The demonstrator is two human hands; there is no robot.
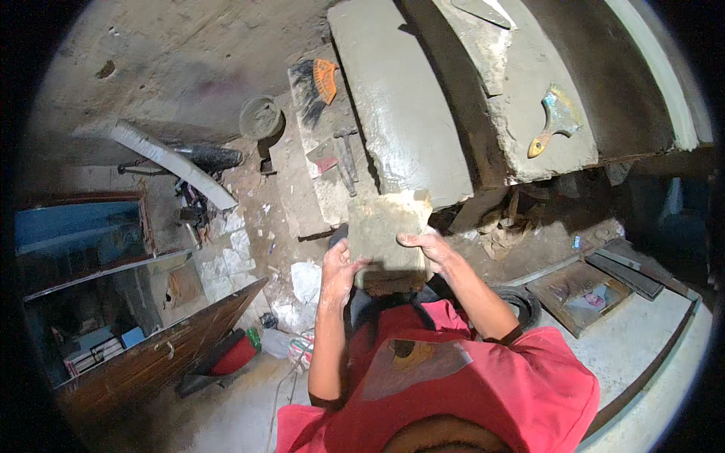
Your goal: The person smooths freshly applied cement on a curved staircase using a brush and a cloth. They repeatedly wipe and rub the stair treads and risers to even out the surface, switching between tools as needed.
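A rough grey slab-like block (388,234), with a pale broken far edge, is held in front of my body. My left hand (340,270) grips its left side, the thumb lying against the upper face. On the opposite side my right hand (427,248) is closed round the edge, thumb on top. The fingers underneath are hidden, and both hands look dusty. Just beyond the block lies a long, smooth grey plastered surface (404,106), shiny as if wet. A hammer (347,160) rests on a ledge to its left, beside a small reddish-grey blade-like piece (322,160).
A brush with an orange base (325,81) and a round bucket (261,118) are at the far left. A paintbrush (557,121) lies on another plastered ledge (544,60). A wooden frame (578,293) is on the right. Rubble and a wooden panel (166,343) are left.
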